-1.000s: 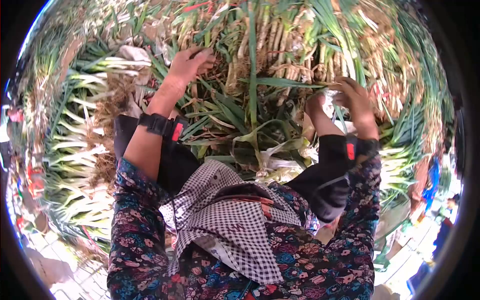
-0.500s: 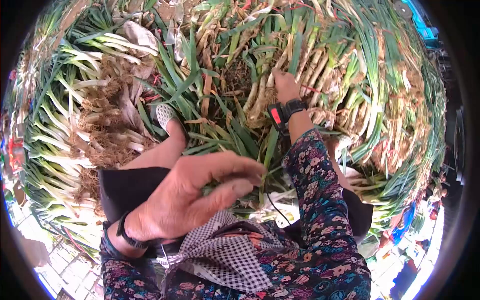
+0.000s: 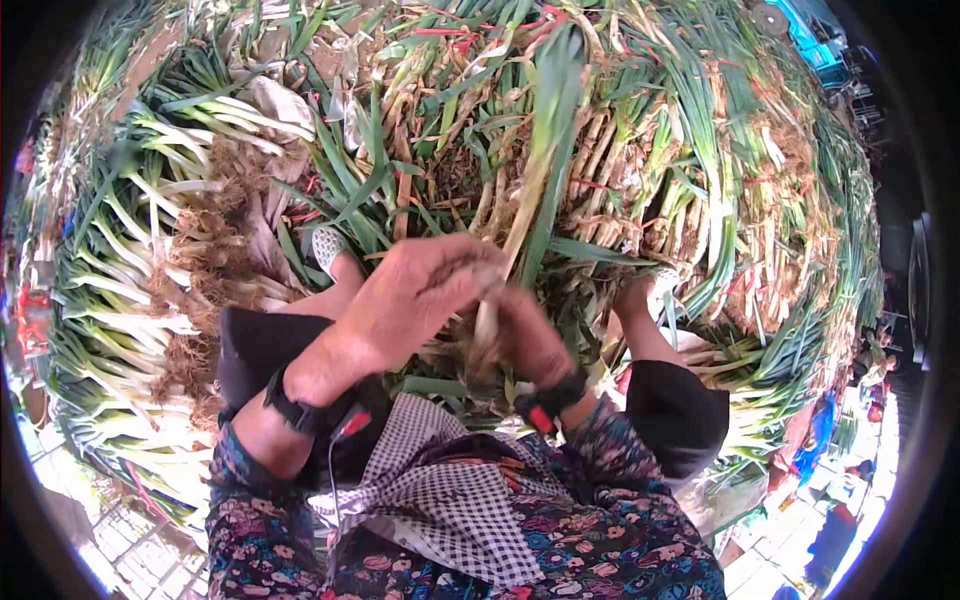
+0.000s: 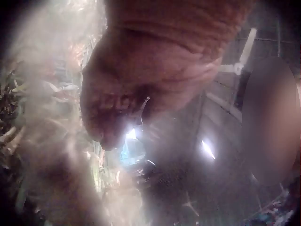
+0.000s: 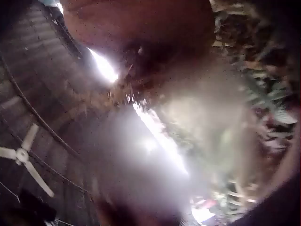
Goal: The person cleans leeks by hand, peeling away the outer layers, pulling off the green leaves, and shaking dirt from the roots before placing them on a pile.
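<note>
A long green onion (image 3: 515, 225) slants in front of the person in the head view, leaves away from the body and root end toward the lap. The left hand (image 3: 415, 300) bends its fingers and thumb at the white stalk. From the other side, the right hand (image 3: 530, 335) grips the stalk's lower part, just above the roots (image 3: 480, 362). Both hands meet around the stem and partly hide it. In the left wrist view the left hand (image 4: 141, 80) shows curled fingers. The right wrist view is blurred and dim around the right hand (image 5: 141, 28).
Green onions with bared white stalks (image 3: 130, 300) lie in a row at the left, roots inward. Bundles of untrimmed onions (image 3: 610, 170) spread ahead and right. Loose leaves cover the ground between the feet, near a patterned shoe (image 3: 328, 248). A blue object (image 3: 805, 35) stands far right.
The right hand has come back from the onion pile toward the body, bringing one green onion. The left hand has moved slightly forward and to the right, meeting it at the stalk.
</note>
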`<state>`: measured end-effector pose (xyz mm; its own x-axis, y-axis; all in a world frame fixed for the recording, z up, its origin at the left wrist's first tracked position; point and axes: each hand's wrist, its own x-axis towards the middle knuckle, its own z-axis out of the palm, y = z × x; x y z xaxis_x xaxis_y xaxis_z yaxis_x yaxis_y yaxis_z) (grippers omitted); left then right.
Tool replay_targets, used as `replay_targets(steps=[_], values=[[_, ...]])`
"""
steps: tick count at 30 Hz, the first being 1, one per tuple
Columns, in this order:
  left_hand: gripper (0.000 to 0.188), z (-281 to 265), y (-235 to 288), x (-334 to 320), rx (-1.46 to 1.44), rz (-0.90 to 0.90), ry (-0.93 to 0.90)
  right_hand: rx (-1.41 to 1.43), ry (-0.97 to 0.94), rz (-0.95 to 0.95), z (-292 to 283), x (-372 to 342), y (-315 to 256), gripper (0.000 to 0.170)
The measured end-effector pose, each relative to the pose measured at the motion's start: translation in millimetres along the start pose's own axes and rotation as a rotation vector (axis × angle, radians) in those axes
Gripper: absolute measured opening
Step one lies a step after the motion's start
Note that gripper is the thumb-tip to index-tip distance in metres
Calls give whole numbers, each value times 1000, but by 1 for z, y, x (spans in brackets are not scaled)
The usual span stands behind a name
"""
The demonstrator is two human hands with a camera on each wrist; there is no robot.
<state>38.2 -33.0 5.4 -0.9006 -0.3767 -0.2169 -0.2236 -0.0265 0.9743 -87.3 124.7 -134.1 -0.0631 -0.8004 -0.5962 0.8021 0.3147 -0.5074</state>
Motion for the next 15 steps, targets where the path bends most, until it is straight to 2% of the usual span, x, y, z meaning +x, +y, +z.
replay_targets(steps=[1,2,3,5,6,7,9,10,12,13,15], values=[[29,2,-1,4,17,15,-15,295,97,39,5,-20,28,31],[31,5,-9,10,-18,10,-13,452,163,39,-17,-19,64,27],[33,7,-19,16,-47,2,-16,471,163,38,-20,-30,73,27],[37,12,-32,29,-13,-33,-8,263,-56,-24,-30,-48,74,21],[43,13,-38,38,57,-101,-2,70,110,-103,0,-70,58,17],[43,16,-52,49,69,-94,-10,77,108,-118,12,-89,51,17],[48,24,-76,69,-20,-81,284,-281,164,-248,26,-120,37,14],[48,31,-73,72,-16,-71,287,-402,211,-267,33,-137,32,13],[42,52,-61,74,-342,-99,495,-492,218,-347,29,-159,39,12],[42,57,-53,71,-340,-87,491,-580,227,-423,26,-168,40,12],[42,63,-38,63,-719,44,155,-567,247,-420,20,-179,46,14]])
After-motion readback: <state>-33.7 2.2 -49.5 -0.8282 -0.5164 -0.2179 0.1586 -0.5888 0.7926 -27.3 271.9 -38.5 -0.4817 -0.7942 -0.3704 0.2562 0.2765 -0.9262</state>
